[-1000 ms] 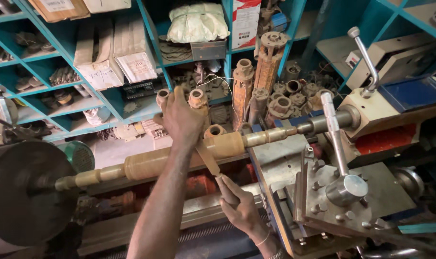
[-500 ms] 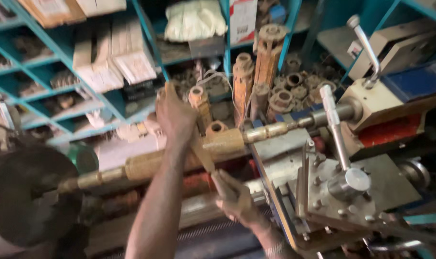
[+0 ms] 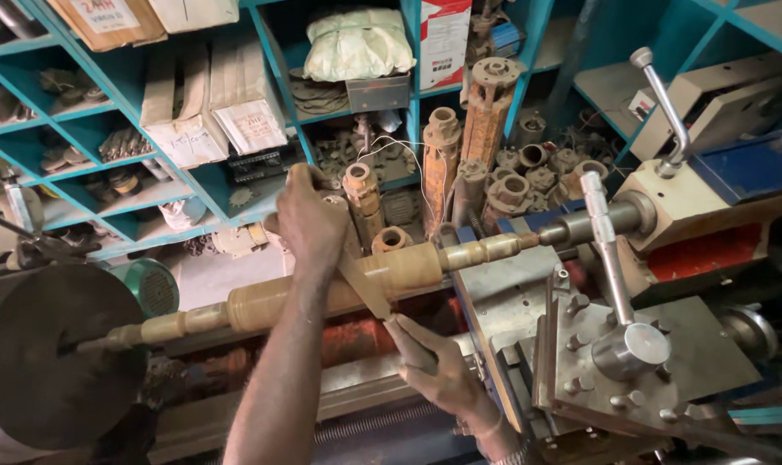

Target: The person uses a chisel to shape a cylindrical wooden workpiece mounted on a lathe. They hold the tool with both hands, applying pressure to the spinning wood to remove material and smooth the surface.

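1. Between chuck and tailstock: long brass-coloured shaft (image 3: 339, 288), lying level across the lathe, left end stuck in the big dark chuck (image 3: 51, 357), right end pinned by the tailstock centre (image 3: 580, 226).
2. Across the thick middle section: flat file (image 3: 365, 284), laid slantwise, touching the shaft.
3. Far end of the file: left hand (image 3: 309, 220), fingers curled down tight over the tip, forearm reaching over the shaft.
4. Near end: right hand (image 3: 438, 366), fingers wrapped closed around the file's handle, just below the shaft.
5. Right next to that hand: grey carriage and tool post (image 3: 619, 362), with a shiny round knob and upright lever (image 3: 606, 250).
6. Further back: teal shelves (image 3: 262, 52) packed with cardboard boxes, a white bag, and upright rusty pump-like parts (image 3: 490, 112).
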